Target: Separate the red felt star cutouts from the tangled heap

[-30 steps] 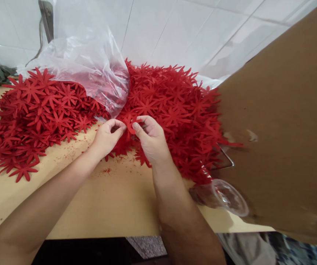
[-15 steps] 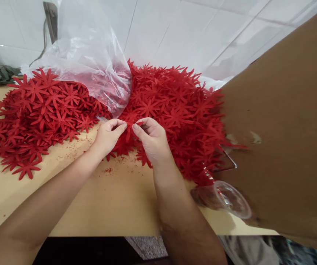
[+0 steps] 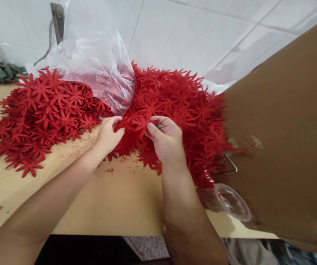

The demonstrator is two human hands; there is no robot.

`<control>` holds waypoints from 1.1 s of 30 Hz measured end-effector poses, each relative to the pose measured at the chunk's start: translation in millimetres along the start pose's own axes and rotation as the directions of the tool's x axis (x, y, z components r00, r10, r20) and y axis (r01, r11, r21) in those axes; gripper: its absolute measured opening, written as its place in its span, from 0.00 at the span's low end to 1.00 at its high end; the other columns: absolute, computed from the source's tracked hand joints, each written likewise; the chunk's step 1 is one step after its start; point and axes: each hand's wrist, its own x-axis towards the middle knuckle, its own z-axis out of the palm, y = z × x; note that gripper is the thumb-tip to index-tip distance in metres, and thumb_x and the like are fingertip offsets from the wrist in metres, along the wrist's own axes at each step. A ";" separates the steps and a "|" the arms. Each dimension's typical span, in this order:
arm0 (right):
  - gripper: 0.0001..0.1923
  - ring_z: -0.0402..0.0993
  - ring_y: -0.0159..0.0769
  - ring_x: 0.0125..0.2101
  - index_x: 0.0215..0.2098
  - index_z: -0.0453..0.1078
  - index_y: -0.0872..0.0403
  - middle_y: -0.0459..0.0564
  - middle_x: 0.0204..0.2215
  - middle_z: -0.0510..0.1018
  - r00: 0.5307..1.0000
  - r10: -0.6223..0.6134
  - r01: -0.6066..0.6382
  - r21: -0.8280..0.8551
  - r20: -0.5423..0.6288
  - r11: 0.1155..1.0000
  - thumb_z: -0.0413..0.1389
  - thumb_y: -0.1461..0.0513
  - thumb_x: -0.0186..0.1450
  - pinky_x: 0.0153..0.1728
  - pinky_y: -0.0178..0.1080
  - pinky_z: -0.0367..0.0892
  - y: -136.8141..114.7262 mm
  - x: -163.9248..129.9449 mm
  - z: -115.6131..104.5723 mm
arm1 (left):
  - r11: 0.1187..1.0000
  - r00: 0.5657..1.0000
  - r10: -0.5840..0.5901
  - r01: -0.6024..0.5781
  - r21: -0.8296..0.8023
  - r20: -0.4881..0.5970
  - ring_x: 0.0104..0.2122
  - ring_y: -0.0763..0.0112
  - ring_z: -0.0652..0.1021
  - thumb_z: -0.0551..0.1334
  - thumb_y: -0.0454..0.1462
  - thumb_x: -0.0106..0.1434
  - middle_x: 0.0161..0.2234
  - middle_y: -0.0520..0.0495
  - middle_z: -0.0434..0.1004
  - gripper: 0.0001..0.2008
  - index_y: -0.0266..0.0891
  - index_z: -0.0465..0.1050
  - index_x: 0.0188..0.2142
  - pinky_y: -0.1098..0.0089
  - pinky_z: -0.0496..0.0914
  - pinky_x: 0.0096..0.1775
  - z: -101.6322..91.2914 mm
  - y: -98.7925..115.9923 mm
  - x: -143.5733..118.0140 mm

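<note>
My right hand pinches a red flower-shaped cutout between thumb and forefinger. The piece has several narrow petals and its outline partly merges with the red behind it. My left hand is just to the left, thumb and forefinger apart with nothing visible between them. Behind both hands rises a large heap of the same red cutouts. Another pile of red cutouts spreads over the table to the left.
A clear plastic bag drapes between the two piles. A brown cardboard sheet or box stands on the right. Near it a clear plastic cup lies on its side. Red crumbs dot the wooden table. Green cloth or plastic lies far left.
The hands have moved apart: the right went to the right with a cutout in its pinch. My left hand has opened its pinch. The whole view shifted slightly.
</note>
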 end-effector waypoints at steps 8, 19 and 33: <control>0.12 0.64 0.28 0.24 0.26 0.65 0.52 0.42 0.22 0.69 0.998 -0.067 0.070 -0.184 0.020 0.981 0.61 0.56 0.50 0.27 0.35 0.63 4.8 -7.0 12.9 | 0.991 0.984 0.133 -0.129 -0.035 0.120 0.42 0.69 0.72 0.58 0.36 0.56 0.40 0.43 0.74 0.10 0.36 0.72 0.38 0.65 0.64 0.48 5.0 10.3 -13.1; 0.15 0.59 0.24 0.19 0.28 0.65 0.52 0.40 0.20 0.67 0.996 0.030 -0.025 -0.059 0.087 0.998 0.62 0.54 0.49 0.20 0.31 0.58 4.1 -10.3 17.1 | 0.949 0.985 -0.069 0.112 -0.293 0.156 0.27 0.79 0.69 0.59 0.33 0.54 0.24 0.53 0.71 0.03 0.34 0.69 0.26 0.73 0.65 0.36 7.4 15.4 -7.9; 0.11 0.64 0.40 0.47 0.36 0.71 0.52 0.53 0.43 0.70 0.912 -0.409 0.327 -0.536 -0.038 0.778 0.56 0.56 0.57 0.48 0.47 0.62 2.5 -6.1 5.8 | 0.776 0.919 -0.319 0.393 -0.493 0.231 0.26 0.81 0.70 0.60 0.27 0.52 0.27 0.53 0.73 0.05 0.35 0.69 0.30 0.75 0.66 0.34 3.7 19.4 -5.8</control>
